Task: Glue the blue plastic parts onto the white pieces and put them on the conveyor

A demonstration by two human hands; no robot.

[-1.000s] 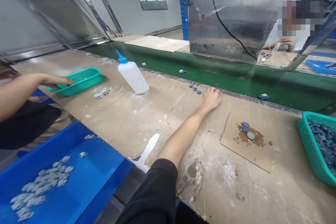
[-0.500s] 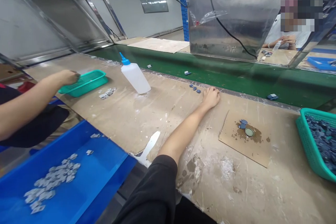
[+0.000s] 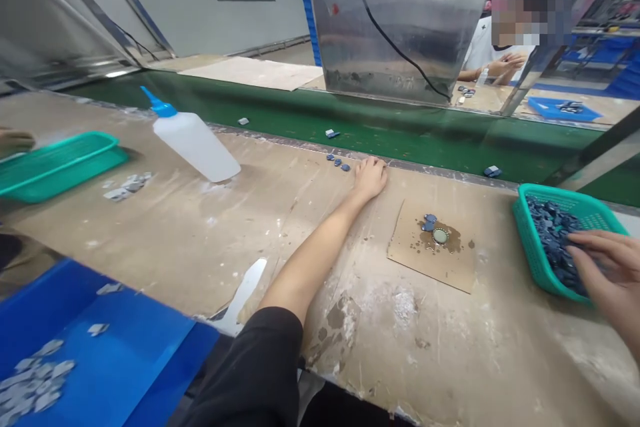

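Observation:
My left hand rests palm down at the table's far edge, fingers loosely bent and a little apart, with no object visible in it. Just left of it lie several small dark blue pieces. On the right, my right hand reaches over a green basket full of similar dark pieces. Its thumb and fingers are apart, close above the heap; nothing shows between them. Between my hands a cardboard sheet carries a wet stain, a small round cap and a few blue pieces.
A white squeeze bottle with a blue nozzle stands left of centre. Beyond the table runs a green conveyor belt with scattered pieces. A co-worker's hand is at another green basket. A blue tray holds grey pieces.
The view has swung right and closer. My right hand has come into view over the right basket. My left hand stays at the table edge.

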